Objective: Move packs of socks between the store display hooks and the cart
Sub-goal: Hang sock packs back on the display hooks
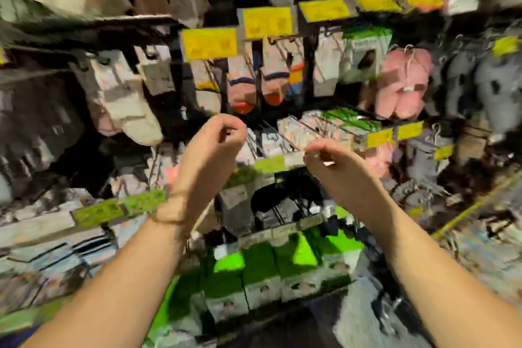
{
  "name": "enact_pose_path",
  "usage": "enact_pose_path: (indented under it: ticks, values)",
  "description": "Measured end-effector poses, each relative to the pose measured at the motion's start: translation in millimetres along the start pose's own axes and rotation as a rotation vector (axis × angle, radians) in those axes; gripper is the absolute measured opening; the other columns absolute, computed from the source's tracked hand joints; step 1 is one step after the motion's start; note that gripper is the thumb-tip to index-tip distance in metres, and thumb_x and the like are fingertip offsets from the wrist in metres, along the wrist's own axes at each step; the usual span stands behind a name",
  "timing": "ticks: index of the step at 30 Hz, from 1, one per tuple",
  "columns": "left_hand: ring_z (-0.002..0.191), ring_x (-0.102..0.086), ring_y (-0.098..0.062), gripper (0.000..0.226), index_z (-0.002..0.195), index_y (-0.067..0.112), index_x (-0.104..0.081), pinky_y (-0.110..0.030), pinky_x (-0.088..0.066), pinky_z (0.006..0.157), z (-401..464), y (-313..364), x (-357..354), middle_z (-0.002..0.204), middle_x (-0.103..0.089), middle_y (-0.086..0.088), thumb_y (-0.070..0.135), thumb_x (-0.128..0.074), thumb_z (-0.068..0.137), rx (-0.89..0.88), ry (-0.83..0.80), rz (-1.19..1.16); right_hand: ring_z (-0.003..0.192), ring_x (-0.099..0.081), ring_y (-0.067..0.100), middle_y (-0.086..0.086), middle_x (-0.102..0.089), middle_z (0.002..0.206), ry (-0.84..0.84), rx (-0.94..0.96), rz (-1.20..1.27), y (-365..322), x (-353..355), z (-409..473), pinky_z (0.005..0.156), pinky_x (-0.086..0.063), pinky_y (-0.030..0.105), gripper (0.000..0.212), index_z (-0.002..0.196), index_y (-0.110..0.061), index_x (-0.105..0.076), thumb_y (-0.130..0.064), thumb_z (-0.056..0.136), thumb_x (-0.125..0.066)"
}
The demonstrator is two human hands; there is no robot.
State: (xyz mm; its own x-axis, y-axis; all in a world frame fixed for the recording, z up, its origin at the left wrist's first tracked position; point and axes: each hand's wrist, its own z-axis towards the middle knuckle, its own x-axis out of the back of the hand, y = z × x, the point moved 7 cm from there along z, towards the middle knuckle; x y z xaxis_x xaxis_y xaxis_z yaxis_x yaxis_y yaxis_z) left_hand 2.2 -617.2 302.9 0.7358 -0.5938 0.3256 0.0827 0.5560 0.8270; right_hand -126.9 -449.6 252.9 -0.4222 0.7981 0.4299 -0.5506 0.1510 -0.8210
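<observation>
While both hands hover at the hooks point(278, 137), left grip point(217, 140) is curled, nothing visible in it. Right grip point(329, 159) pinches something small, maybe a pack's hanger tab; too blurred to tell. Sock packs point(271, 76) hang just above the grips. Prob. mid-hang or mid-unhook; next needs tab lined up w/ hook tip.

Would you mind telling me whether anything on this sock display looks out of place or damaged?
Nothing clearly stands out. The picture is heavily blurred, so fine damage cannot be judged. Sock packs hang under yellow price tags, and both the left hand and right hand are raised with curled fingers near the hooks.
</observation>
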Motion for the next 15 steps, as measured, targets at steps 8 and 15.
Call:
enact_pose_path:
  ticks: [8, 15]
  values:
    - [0.066, -0.049, -0.004, 0.014, 0.084, 0.027, -0.058, -0.011, -0.036, 0.056, -93, -53, -280, 0.075, -0.055, 0.011, 0.022, -0.063, 0.097, 0.283, -0.424, 0.009, 0.091, -0.055, 0.009, -0.011, -0.058, 0.098, -0.098, -0.497, -0.217, 226, 137, -143, 0.079, -0.040, 0.024, 0.012, 0.111, -0.028, -0.060, -0.028, 0.100, -0.058]
    - [0.091, -0.064, -0.023, 0.010, 0.106, 0.020, -0.064, -0.031, -0.048, 0.079, -170, -52, -479, 0.090, -0.061, 0.007, 0.025, -0.056, 0.101, 0.324, -0.858, 0.181, 0.107, -0.064, 0.024, 0.004, -0.062, 0.129, -0.137, -0.912, -0.353, 358, 248, -250, 0.078, -0.045, 0.026, 0.038, 0.138, -0.022, -0.054, -0.027, 0.101, -0.052]
